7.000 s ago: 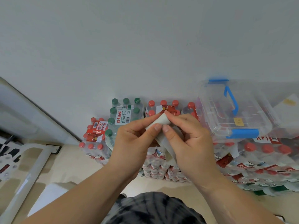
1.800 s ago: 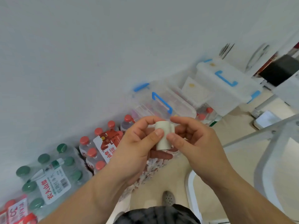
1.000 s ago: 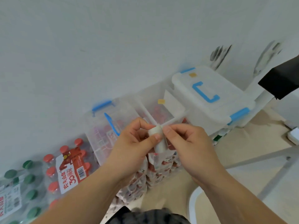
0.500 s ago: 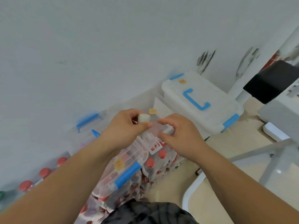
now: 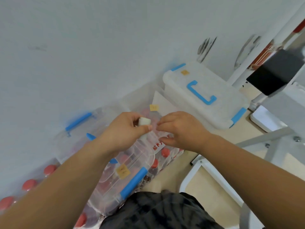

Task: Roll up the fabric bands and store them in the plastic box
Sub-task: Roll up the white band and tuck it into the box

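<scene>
Your left hand (image 5: 122, 132) pinches the rolled white band (image 5: 144, 121) above the clear plastic box (image 5: 132, 182); your right hand (image 5: 181, 129) is curled alongside, grip unclear.

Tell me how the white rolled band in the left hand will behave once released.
Probably light: the left hand merely pinches the rolled band. Being a cylinder, it may roll. No fastening shows, so it could unwind.

The beige floor (image 5: 171, 180) carried shrink-wrapped bottle packs (image 5: 165, 152) from 6 to 8 o'clock, and a white metal frame (image 5: 200, 162) at 4 o'clock.
</scene>
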Tool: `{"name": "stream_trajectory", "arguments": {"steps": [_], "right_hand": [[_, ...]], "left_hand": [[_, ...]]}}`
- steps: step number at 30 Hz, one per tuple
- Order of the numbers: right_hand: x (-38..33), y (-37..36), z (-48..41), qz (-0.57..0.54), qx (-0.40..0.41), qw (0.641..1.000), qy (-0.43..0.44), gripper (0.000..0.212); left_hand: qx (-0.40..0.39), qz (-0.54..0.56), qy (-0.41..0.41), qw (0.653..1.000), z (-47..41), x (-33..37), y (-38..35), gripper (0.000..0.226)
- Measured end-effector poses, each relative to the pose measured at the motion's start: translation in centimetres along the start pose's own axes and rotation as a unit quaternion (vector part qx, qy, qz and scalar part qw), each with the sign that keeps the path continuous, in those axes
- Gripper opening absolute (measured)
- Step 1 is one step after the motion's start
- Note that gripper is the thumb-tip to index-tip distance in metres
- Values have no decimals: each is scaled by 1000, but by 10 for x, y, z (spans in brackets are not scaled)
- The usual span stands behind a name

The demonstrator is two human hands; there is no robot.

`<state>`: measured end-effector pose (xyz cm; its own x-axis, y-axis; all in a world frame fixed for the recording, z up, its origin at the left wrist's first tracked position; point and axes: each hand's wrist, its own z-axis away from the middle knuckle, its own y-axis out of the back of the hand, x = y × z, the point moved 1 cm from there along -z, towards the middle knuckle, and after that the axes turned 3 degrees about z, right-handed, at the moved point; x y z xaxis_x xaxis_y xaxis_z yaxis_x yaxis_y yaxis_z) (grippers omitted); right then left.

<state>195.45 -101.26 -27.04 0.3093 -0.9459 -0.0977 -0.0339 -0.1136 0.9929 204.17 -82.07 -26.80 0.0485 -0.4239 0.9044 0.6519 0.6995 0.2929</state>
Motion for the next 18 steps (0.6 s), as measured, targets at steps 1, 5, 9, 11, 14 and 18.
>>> {"name": "stream_trajectory", "arguments": {"steps": [1, 5, 9, 11, 14, 18], "right_hand": [[0, 0, -2, 13, -20, 1000, 11, 29], [0, 3, -8, 97, -36, 990, 92, 23], [4, 10, -13, 136, -31, 978, 155, 25], [7, 12, -14, 144, -27, 974, 171, 25], [5, 10, -15, 139, -26, 971, 192, 23], [4, 5, -17, 164, -72, 964, 199, 43]], "left_hand": [[3, 5, 4, 1000, 0, 0, 0, 11], [32, 10, 16, 999, 1, 0, -2, 12], [87, 8, 21, 996, 7, -1, -2, 12], [80, 18, 30, 996, 12, -3, 1, 11], [35, 44, 34, 998, 19, -3, 1, 9], [21, 55, 30, 998, 20, 1, -1, 12]]}}
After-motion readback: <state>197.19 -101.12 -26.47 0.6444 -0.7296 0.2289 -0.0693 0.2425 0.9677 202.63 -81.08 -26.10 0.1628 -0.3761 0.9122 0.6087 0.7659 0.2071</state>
